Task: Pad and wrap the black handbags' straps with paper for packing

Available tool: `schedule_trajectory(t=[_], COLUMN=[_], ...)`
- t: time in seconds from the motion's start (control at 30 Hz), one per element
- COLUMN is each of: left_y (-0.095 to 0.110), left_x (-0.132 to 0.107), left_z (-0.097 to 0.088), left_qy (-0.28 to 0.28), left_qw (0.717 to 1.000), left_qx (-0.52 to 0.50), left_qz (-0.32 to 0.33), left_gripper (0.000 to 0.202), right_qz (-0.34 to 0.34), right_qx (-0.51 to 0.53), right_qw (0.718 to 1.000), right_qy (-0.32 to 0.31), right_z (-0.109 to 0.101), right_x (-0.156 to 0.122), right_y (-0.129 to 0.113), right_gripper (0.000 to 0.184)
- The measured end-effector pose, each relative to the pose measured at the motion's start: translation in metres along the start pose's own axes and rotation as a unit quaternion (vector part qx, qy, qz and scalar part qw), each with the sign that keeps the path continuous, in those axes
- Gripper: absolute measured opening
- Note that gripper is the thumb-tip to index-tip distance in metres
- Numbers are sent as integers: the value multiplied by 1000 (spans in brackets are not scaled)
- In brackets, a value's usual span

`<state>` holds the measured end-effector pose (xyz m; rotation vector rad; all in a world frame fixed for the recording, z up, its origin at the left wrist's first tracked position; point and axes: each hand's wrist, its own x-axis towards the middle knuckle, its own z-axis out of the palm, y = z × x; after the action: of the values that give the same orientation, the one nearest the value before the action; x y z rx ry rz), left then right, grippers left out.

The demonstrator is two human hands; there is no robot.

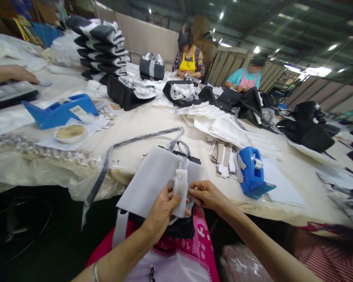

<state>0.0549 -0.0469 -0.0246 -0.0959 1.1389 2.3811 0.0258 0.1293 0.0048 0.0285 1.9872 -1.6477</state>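
Note:
A black handbag (176, 231) rests on my lap against the table edge, its upper side covered by a white foam sheet (153, 176). My left hand (161, 207) is closed on a narrow white foam strip (181, 192), with the thumb pressed on its front. Just to the right, the fingers of my right hand (204, 192) are pinched together at the strip's edge; whatever lies between them is too small to make out. A strap (135, 139) in clear wrapping loops from the bag over the table and hangs off its edge.
Blue tape dispensers stand left (63, 111) and right (253, 172). A shallow dish (70, 133), cardboard strips (223, 156) and white foam sheets (223, 121) lie nearby. Black bags (129, 92) are farther back. Two co-workers sit across; another person's hand (20, 73) is at left.

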Motion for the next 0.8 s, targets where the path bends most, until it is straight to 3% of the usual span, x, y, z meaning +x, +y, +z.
schedule_trajectory(t=[0.17, 0.43, 0.57, 0.7, 0.8], left_y=[1, 2, 2, 0, 0], left_x=[0, 0, -2, 1, 2], left_z=[-1, -3, 0, 1, 0], left_qy=[-11, -14, 4, 18, 24], left_qw=[1000, 999, 999, 999, 999], left_qx=[-12, 33, 33, 8, 6], left_qz=[7, -27, -26, -37, -42], left_gripper=[37, 40, 42, 42, 42], right_qz=[3, 26, 1, -88, -148], right_qx=[-26, -73, -132, -229, -271], right_qw=[999, 992, 987, 967, 950], right_qy=[-18, -99, -97, -73, -54], right_z=[6, -6, -9, -13, -15], right_x=[12, 26, -5, -50, -65], right_y=[-5, -2, -19, -38, -42], right_gripper=[28, 26, 20, 53, 57])
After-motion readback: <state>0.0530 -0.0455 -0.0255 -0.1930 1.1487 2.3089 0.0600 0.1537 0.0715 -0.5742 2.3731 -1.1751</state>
